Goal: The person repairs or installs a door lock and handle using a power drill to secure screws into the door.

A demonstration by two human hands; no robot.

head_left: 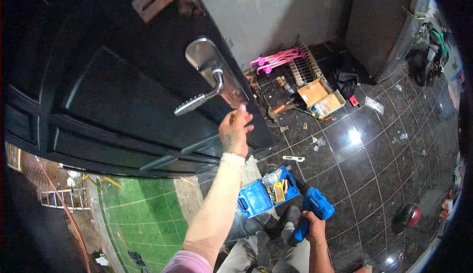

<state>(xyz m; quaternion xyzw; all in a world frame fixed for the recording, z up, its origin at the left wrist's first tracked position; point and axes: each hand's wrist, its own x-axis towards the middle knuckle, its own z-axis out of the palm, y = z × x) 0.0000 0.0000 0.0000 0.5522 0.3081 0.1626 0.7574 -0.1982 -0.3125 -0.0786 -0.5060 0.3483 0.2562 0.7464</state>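
My left hand [235, 132] reaches up to the lower end of a silver door handle plate [231, 93] on a dark panelled door [123, 90]. Its fingertips are at or touching the plate's bottom edge, the fingers partly bent and apart, with nothing visible in them. The lever handle [199, 100] sticks out to the left above this hand. Low on the right, my right hand [315, 228] is closed around the grip of a blue cordless drill [318, 204], whose chuck points up and left, away from the door handle.
An open blue tool case [256, 199] with small parts lies on the floor below the door. Beyond it are a hammer [283, 108], an open cardboard box [315, 93], a wire rack [303, 71] and pink tubing [278, 58]. A red helmet-like object [409, 216] sits at right.
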